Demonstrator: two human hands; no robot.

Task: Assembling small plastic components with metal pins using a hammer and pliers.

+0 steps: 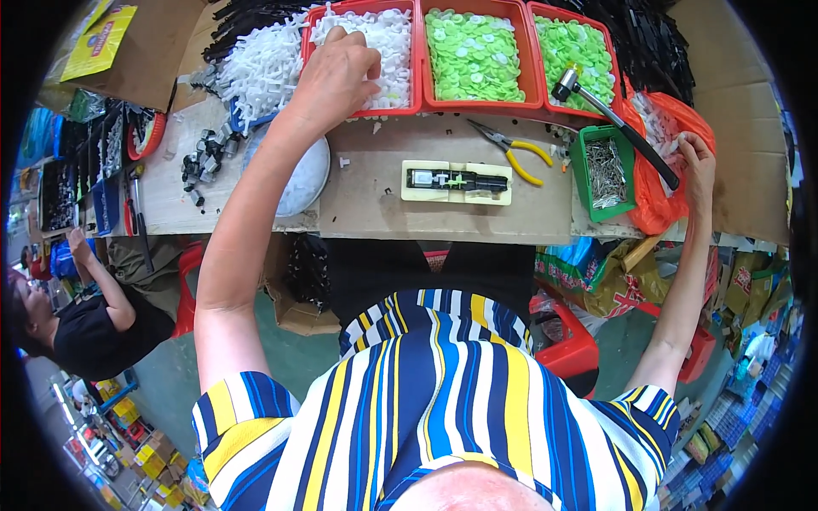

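Note:
My left hand [342, 75] reaches over a red bin [415, 85] of small white plastic parts [388, 38], fingers curled down among them. What its fingertips grip is hidden. On the right, my right hand [699, 163] is at an orange plastic bag [652, 200] with whitish small pieces [658, 123] inside. Its thumb and fingers are pinched together; what is between them is too small to name. Between the hands, a cream holder [501, 197] lies on the cardboard-covered bench. It cradles a long black part [487, 182] fitted with white and light green pieces.
Two red bins hold green plastic discs [473, 55]. A hammer [626, 128] leans across a green box of metal pins [607, 175]. Yellow-handled pliers [521, 157] lie behind the holder. White parts are heaped by a round container [302, 175]. Another person [94, 319] sits at far left.

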